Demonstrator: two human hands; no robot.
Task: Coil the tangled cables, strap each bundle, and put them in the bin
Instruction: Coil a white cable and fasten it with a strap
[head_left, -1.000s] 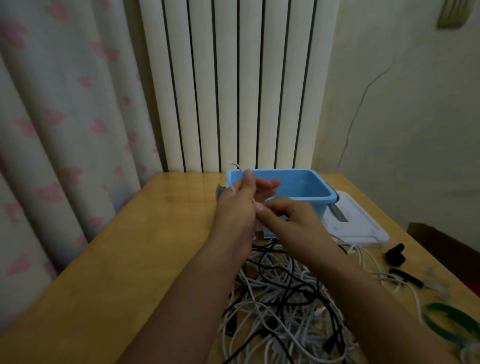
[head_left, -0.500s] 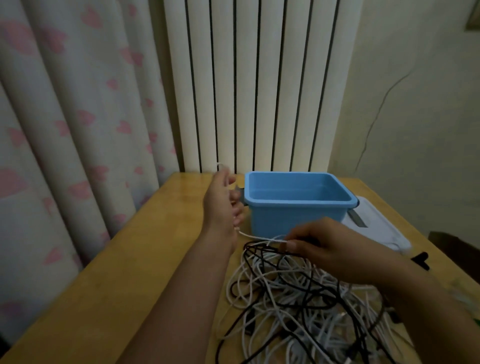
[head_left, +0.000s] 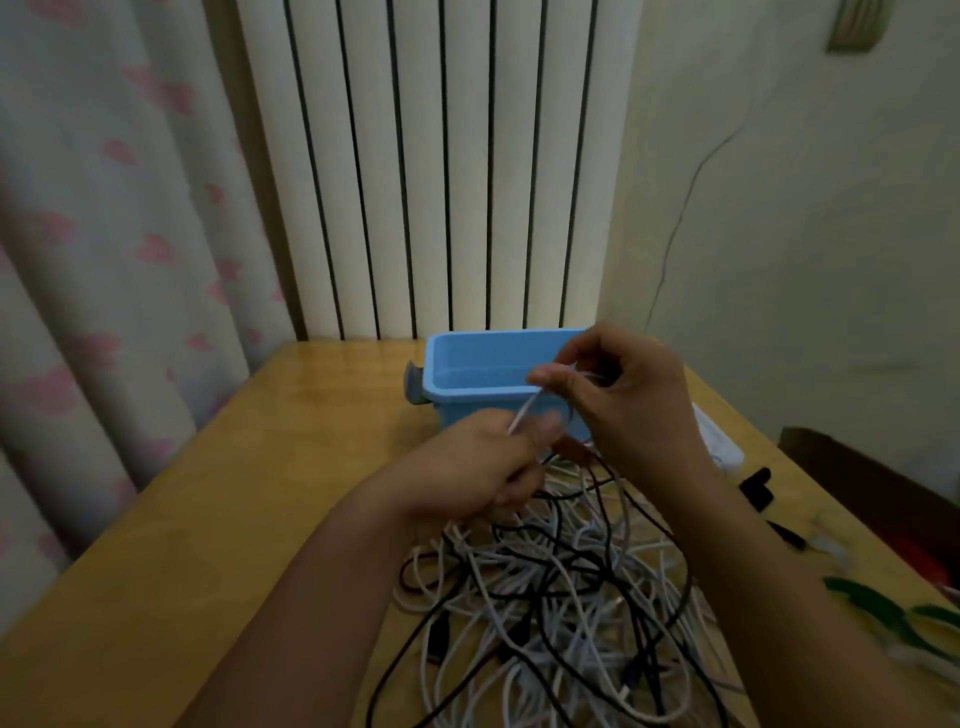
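Right hand (head_left: 631, 400) went from down at the tangled cables (head_left: 556, 587) up to in front of the bin (head_left: 467, 364), pinching a white cable (head_left: 524, 410); left hand (head_left: 478, 467) grips the same cable lower. Tangle sits mid-table (head_left: 208, 493) at the near edge, blue bin behind it by the far edge.

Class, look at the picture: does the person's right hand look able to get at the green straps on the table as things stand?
Probably yes, once it lets go: the right hand pinches a white cable, but nothing lies between it and the green straps on that side.
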